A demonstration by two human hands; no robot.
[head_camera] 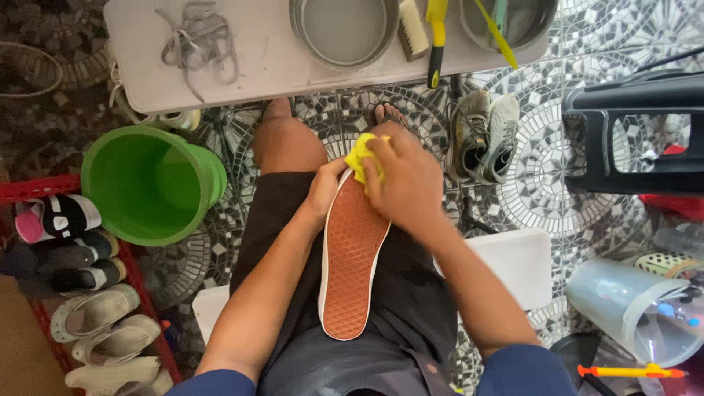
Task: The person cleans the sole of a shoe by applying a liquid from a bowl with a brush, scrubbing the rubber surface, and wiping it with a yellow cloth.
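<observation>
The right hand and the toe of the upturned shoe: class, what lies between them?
In the head view, a yellow cloth lies bunched between the right hand and the toe of the shoe, whose orange sole faces up; the left hand steadies the shoe's side.

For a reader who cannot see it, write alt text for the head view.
Seen from above, a seated person's right hand presses a yellow cloth on the toe of an upturned shoe with an orange sole, steadied by the left hand. A green bucket stands nearby.

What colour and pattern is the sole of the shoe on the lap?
Orange-brown sole with a fine waffle-grid tread, edged in white; the head view shows it.
</observation>
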